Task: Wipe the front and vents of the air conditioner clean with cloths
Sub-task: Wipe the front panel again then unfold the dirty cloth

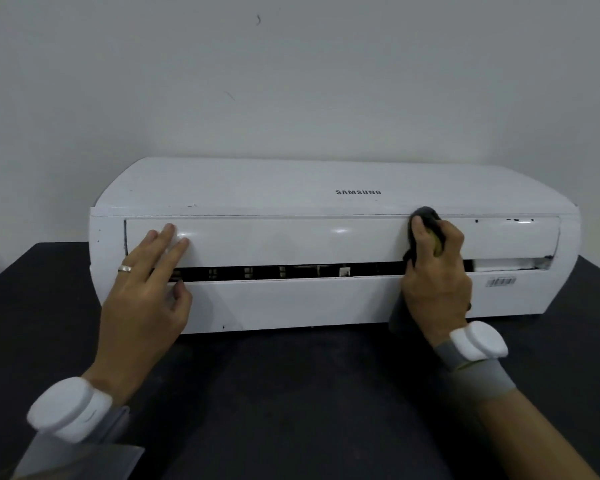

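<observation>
Item: air conditioner, white, sitting on the dark table at 12 o'clock from the person.

Cloth: dark, soft, likely bunching easily. The right hand is gripping it with curled fingers and pressing it on the louvre flap, toward 3 o'clock.

Left hand: lying flat on the flap toward 9 o'clock, fingers straight.

Flap: probably thin hinged plastic, calling for light pressure.

Vent slot: showing open beneath.

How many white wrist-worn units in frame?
2. One white rounded plastic wrist unit sits on the left wrist, lower left; the other sits on the right wrist over a grey band, lower right. None appear hidden.
</observation>
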The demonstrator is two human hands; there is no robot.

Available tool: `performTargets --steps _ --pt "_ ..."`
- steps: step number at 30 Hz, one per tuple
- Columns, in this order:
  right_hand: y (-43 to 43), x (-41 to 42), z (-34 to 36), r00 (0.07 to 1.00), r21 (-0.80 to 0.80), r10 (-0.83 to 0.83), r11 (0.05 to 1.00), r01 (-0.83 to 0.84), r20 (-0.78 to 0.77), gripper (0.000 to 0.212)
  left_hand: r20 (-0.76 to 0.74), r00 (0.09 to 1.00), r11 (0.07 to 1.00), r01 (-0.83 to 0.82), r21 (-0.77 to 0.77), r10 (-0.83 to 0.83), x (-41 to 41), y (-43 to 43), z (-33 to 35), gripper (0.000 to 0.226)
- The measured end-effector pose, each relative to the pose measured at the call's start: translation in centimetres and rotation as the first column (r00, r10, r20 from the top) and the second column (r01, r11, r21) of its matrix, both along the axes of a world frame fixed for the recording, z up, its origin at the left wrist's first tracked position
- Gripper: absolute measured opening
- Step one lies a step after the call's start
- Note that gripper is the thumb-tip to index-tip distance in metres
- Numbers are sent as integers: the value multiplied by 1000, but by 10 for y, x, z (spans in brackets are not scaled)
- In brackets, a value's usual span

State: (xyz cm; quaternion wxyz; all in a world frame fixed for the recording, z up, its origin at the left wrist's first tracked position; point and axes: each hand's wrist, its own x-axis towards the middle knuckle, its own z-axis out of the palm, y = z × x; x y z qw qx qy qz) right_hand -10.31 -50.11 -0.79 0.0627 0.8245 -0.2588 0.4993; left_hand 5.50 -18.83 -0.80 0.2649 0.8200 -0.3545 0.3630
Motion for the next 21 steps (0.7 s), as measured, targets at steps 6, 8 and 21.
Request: performTargets --steps 6,8,21 --pt "5 -7 9 994 -3 98 995 -98 58 53 -13 999 999 -46 5 46 -7 -5 5 50" --pt "21 0 9 976 -86 203 977 -196 76 55 -7 999 999 -46 -5 46 -12 -11 8 45" --pt "2 5 -2 995 -95 95 991 -92 35 60 90 995 998 28 63 -34 -25 -67 -1 53"
